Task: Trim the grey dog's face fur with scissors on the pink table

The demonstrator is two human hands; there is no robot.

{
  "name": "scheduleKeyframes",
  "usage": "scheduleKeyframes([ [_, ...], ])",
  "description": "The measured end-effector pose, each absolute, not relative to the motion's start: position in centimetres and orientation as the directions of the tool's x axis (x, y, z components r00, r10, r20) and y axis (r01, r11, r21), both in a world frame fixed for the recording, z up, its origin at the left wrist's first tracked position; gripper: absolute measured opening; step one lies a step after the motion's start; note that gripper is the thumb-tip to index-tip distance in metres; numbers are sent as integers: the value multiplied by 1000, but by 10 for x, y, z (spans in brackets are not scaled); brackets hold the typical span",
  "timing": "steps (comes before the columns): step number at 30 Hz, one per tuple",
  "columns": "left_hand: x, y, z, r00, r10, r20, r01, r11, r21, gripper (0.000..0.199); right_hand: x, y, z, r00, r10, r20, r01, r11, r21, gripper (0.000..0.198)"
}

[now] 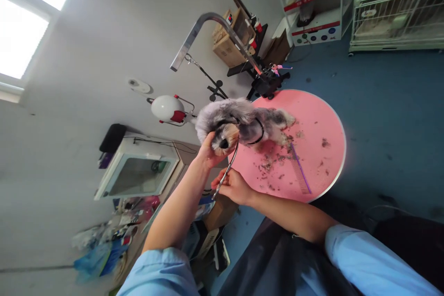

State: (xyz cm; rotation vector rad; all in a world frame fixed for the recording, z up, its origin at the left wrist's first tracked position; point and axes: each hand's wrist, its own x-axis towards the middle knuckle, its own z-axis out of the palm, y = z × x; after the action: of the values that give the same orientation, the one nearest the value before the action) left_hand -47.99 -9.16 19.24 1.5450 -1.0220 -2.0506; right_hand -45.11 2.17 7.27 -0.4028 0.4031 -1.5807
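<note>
A small grey, fluffy dog (243, 113) is on the pink round grooming table (329, 166), its face turned toward me. With fingers wrapped under its chin, my left hand (209, 153) grips the dog's muzzle. Curved metal scissors (231, 161) are in my right hand (236, 187), just below the dog's head. The blades reach up along the side of the muzzle beside the mouth; whether they are parted I cannot tell. A dark loop circles the dog's neck. Near the dog's paws, a comb with a purple spine (301, 169) lies among grey hair clippings (268, 164).
A curved metal grooming arm (204, 21) rises behind the dog, a strap hanging from it. Colourful scissors (277, 69) rest at its clamp. Behind stand a white round lamp-like device (167, 108), a white glass-fronted cabinet (138, 171), cardboard boxes (232, 41) and wire cages (398, 14).
</note>
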Motion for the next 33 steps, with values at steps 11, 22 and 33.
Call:
scheduleKeyframes([
  [11, -468, -98, 194, -320, -680, -660, -148, -652, 743, 56, -453, 21, 85, -17, -1000, -17, 904, -8, -426, 48],
  [22, -454, -114, 187, -405, -603, -687, -133, -705, 697, 51, -456, 21, 87, 17, -999, -37, 898, 32, -440, 48],
  [33, -449, -114, 179, -410, -608, -679, -137, -695, 705, 53, -451, 28, 80, -40, -997, -59, 851, -3, -525, 43],
])
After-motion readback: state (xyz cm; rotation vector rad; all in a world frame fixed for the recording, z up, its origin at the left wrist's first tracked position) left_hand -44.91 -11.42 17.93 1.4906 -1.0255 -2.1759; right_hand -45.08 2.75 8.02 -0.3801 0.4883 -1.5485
